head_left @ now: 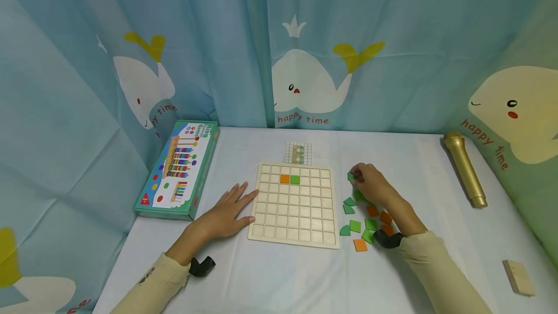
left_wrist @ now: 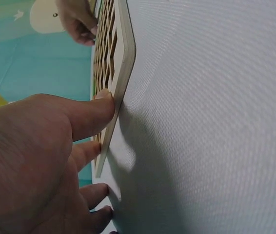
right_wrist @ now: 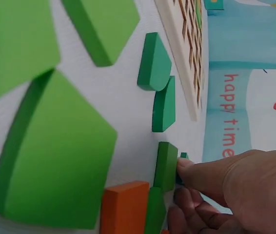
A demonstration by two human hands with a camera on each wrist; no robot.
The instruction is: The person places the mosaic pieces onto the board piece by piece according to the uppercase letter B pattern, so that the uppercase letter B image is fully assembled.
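Observation:
My left hand is spread at the left edge of the wooden grid board, its thumb and forefinger touching the rim. Two squares, one orange and one light green, sit side by side in the board's upper part. Right of the board, my right hand pinches a small dark green piece between thumb and fingers; most of it is hidden in the right wrist view. Dark green quarter-round pieces and several light green squares lie close below that hand.
A printed pattern card lies behind the board. At the left stands a boxed ring game. To the right are a gold microphone and a small wooden block. Orange squares lie near the right wrist.

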